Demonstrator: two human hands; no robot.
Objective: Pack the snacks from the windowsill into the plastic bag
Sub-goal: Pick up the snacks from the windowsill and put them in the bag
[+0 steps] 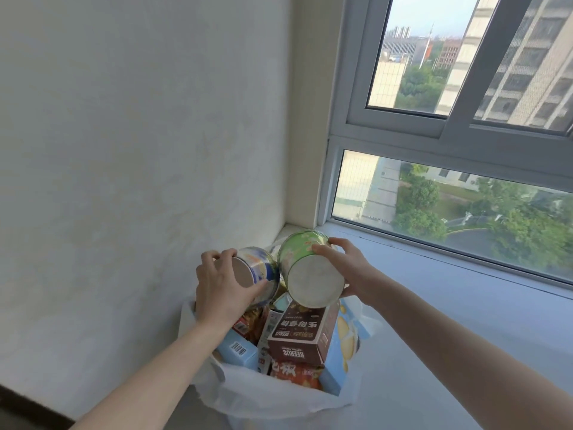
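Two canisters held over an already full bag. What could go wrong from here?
The plastic bag is heaped full, so the green canister and blue canister may roll off the tilted brown box onto the windowsill. The left hand and right hand hold them near one end; either could slip.

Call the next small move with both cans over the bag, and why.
Probably lower the green can in the right hand onto the brown box and let go. Both hands hold cans tilted above the open plastic bag; the left hand grips the blue can beside it. The bag looks nearly full, so set them one at a time.
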